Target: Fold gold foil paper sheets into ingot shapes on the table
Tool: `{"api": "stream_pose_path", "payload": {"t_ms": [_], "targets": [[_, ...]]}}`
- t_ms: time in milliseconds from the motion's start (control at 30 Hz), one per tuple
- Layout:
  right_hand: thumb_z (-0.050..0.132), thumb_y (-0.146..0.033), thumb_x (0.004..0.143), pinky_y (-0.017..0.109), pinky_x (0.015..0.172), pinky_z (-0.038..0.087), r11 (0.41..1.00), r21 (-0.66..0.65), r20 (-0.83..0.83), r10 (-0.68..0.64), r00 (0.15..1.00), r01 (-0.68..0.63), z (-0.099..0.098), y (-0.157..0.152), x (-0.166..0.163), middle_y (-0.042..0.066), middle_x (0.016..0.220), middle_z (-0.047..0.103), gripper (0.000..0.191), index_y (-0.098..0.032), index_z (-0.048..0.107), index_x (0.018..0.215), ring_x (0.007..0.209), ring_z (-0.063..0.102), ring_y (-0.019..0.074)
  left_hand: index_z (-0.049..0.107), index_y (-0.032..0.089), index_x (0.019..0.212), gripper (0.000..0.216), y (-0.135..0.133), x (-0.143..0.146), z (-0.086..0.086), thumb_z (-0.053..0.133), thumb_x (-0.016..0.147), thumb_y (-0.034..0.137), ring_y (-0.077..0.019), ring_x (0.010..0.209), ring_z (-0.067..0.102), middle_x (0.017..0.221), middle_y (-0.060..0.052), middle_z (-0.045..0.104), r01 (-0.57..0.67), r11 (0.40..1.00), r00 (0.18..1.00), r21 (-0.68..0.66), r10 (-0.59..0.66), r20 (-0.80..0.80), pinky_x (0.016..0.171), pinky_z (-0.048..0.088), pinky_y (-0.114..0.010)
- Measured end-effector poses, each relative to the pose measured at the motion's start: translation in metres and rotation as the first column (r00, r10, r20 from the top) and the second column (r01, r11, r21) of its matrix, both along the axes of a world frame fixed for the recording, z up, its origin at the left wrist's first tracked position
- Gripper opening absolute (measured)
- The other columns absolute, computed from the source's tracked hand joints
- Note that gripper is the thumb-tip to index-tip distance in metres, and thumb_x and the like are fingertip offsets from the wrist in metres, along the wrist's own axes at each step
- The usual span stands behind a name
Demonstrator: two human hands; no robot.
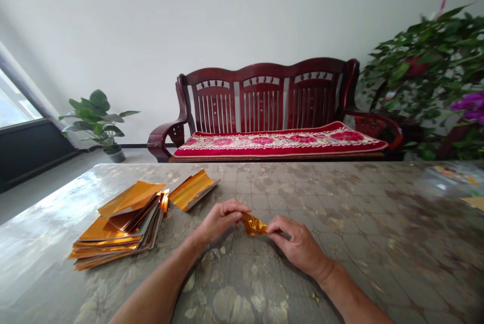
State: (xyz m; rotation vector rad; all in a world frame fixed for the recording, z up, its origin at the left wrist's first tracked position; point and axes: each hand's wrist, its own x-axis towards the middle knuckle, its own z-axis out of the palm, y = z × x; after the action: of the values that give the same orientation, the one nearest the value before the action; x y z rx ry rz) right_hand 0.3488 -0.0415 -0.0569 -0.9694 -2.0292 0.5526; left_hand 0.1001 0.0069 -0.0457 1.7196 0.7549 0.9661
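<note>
A folded piece of gold foil paper is stretched between my two hands, just above the table near its middle. My left hand pinches its left end between thumb and fingers. At the other end, my right hand grips the tip, fingers curled in. The foil looks creased and shiny, narrowing toward the right. To the left lies a stack of gold foil sheets, fanned unevenly, with grey undersides showing. Beside that stack rests a loose, curled foil sheet.
The table has a patterned, glossy cover. A clear plastic package sits at its right side. Behind the table stands a dark red wooden bench with a floral cushion. A potted plant is at left; leafy plants crowd the right.
</note>
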Motion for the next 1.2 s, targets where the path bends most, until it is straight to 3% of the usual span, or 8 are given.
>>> {"api": "stream_pose_path", "payload": {"t_ms": [200, 300, 400, 500, 667, 800, 1000, 1200], "targets": [[0.059, -0.019, 0.083, 0.024, 0.071, 0.048, 0.982, -0.173, -0.075, -0.087, 0.993, 0.073, 0.004, 0.002, -0.002, -0.002, 0.074, 0.068, 0.009, -0.022, 0.064, 0.075, 0.071, 0.063, 0.0144, 0.069, 0.017, 0.119, 0.05, -0.006, -0.003, 0.005, 0.063, 0.086, 0.055, -0.0142, 0.07, 0.061, 0.082, -0.006, 0.067, 0.088, 0.962, 0.987, -0.257, -0.049, 0.154, 0.07, 0.051, -0.028], [0.062, -0.023, 0.08, 0.025, 0.069, 0.049, 0.966, -0.248, -0.13, -0.105, 0.986, 0.07, 0.004, 0.004, -0.003, -0.002, 0.072, 0.067, 0.008, -0.021, 0.064, 0.073, 0.069, 0.062, 0.015, 0.074, 0.015, 0.105, 0.046, -0.008, -0.004, 0.008, 0.07, 0.081, 0.054, -0.0139, 0.067, 0.062, 0.081, -0.007, 0.068, 0.093, 0.954, 0.988, -0.285, -0.055, 0.141, 0.069, 0.052, -0.027], [0.062, -0.025, 0.079, 0.025, 0.067, 0.049, 0.943, -0.329, -0.198, -0.11, 0.974, 0.039, 0.002, 0.007, -0.002, -0.002, 0.071, 0.067, 0.007, -0.02, 0.063, 0.075, 0.068, 0.062, 0.0152, 0.074, 0.015, 0.107, 0.047, -0.009, -0.003, 0.009, 0.074, 0.077, 0.052, -0.0132, 0.066, 0.063, 0.082, -0.006, 0.067, 0.091, 0.951, 0.989, -0.294, -0.052, 0.14, 0.066, 0.052, -0.026], [0.062, -0.026, 0.079, 0.025, 0.064, 0.049, 0.917, -0.399, -0.243, -0.105, 0.964, -0.001, 0.001, 0.007, -0.001, -0.001, 0.069, 0.066, 0.008, -0.02, 0.061, 0.075, 0.067, 0.063, 0.0151, 0.072, 0.015, 0.11, 0.048, -0.008, -0.002, 0.004, 0.075, 0.078, 0.05, -0.0124, 0.062, 0.063, 0.074, -0.004, 0.067, 0.107, 0.94, 0.985, -0.323, -0.057, 0.16, 0.063, 0.051, -0.024], [0.064, -0.029, 0.079, 0.026, 0.064, 0.051, 0.877, -0.477, -0.312, -0.106, 0.944, -0.059, 0.002, 0.005, -0.005, -0.002, 0.068, 0.066, 0.011, -0.019, 0.061, 0.075, 0.066, 0.065, 0.0153, 0.07, 0.012, 0.094, 0.046, -0.005, 0.004, -0.004, 0.08, 0.071, 0.051, -0.0096, 0.051, 0.058, 0.061, -0.001, 0.064, 0.076, 0.928, 0.982, -0.365, -0.007, 0.188, 0.052, 0.047, -0.02], [0.064, -0.031, 0.079, 0.025, 0.063, 0.051, 0.882, -0.47, -0.308, -0.128, 0.943, -0.034, 0.003, 0.005, -0.009, -0.002, 0.067, 0.066, 0.012, -0.02, 0.061, 0.075, 0.065, 0.065, 0.0155, 0.067, 0.011, 0.087, 0.047, -0.006, 0.011, -0.004, 0.082, 0.068, 0.052, -0.0093, 0.051, 0.058, 0.066, -0.003, 0.066, 0.008, 0.927, 0.98, -0.375, 0.067, 0.187, 0.052, 0.047, -0.021], [0.063, -0.025, 0.08, 0.025, 0.063, 0.05, 0.904, -0.426, -0.238, -0.13, 0.963, 0.017, 0.0, 0.004, -0.009, 0.0, 0.069, 0.069, 0.007, -0.019, 0.063, 0.076, 0.065, 0.064, 0.0151, 0.07, 0.011, 0.082, 0.04, -0.016, 0.021, 0.005, 0.082, 0.069, 0.047, -0.0124, 0.066, 0.062, 0.076, -0.005, 0.07, -0.086, 0.934, 0.964, -0.347, 0.166, 0.207, 0.066, 0.051, -0.024], [0.061, -0.02, 0.078, 0.024, 0.063, 0.048, 0.932, -0.356, -0.168, -0.126, 0.978, 0.059, -0.003, 0.004, -0.009, 0.0, 0.07, 0.069, 0.005, -0.019, 0.064, 0.074, 0.066, 0.062, 0.0148, 0.073, 0.011, 0.085, 0.038, -0.019, 0.029, -0.002, 0.084, 0.062, 0.041, -0.0108, 0.055, 0.06, 0.067, -0.002, 0.069, -0.281, 0.86, 0.925, -0.425, 0.361, 0.119, 0.059, 0.049, -0.023]]}}
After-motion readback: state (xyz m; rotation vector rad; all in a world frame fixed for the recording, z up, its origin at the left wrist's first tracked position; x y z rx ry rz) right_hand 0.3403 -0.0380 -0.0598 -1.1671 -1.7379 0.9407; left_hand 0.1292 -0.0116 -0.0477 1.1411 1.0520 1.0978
